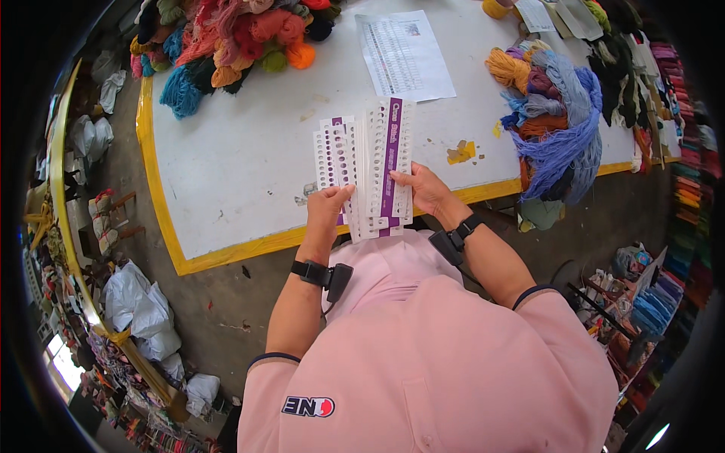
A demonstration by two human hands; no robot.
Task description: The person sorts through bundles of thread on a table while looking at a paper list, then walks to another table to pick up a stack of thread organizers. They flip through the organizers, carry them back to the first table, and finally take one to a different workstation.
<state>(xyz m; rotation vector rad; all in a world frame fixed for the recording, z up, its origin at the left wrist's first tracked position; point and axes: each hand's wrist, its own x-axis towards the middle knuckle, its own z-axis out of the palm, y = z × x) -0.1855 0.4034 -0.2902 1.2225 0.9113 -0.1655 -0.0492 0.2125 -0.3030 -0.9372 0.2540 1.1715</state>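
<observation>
Between my hands is a fanned stack of long white thread cards (405, 143), punched with rows of round holes and marked with purple bands. My right hand (425, 189) grips the stack's right edge, thumb on top. On the other side, my left hand (330, 205) pinches the left-hand cards (326, 155) of the fan, which lean away from the main stack. The cards stand over the near edge of the white table (249, 174), just above my lap. Fingers beneath the cards are hidden.
Piles of coloured yarn (249, 34) lie at the table's back left. More yarn hanks (559, 113), mostly blue, hang over its right front edge. A printed sheet (405, 57) lies at the back. White plastic bags (140, 302) sit on the floor at left; a loaded shelf (653, 306) stands at right.
</observation>
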